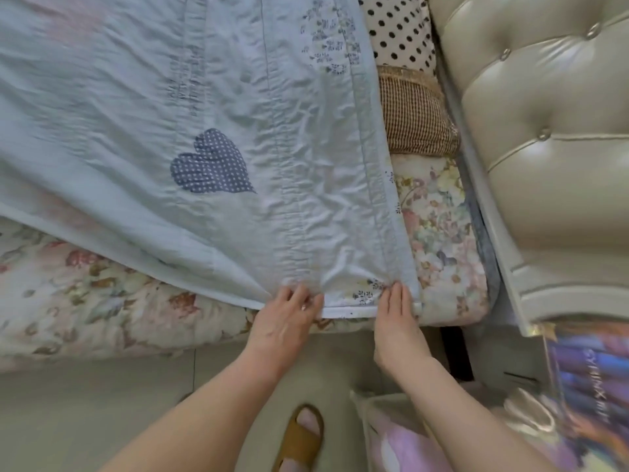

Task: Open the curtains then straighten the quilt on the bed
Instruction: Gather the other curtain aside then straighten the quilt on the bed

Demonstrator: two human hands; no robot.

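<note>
A pale blue quilt with a dotted blue heart patch lies spread over the bed, reaching to the near side. My left hand pinches the quilt's near edge by its corner. My right hand grips the same hem a little to the right, at the corner. The hem between my hands is pulled taut. A floral sheet shows below the quilt. No curtains are in view.
A tufted cream headboard stands at the right, with a polka-dot pillow and a brown checked pillow against it. A purple box and pink bedding sit at the lower right. My sandalled foot stands on the tiled floor.
</note>
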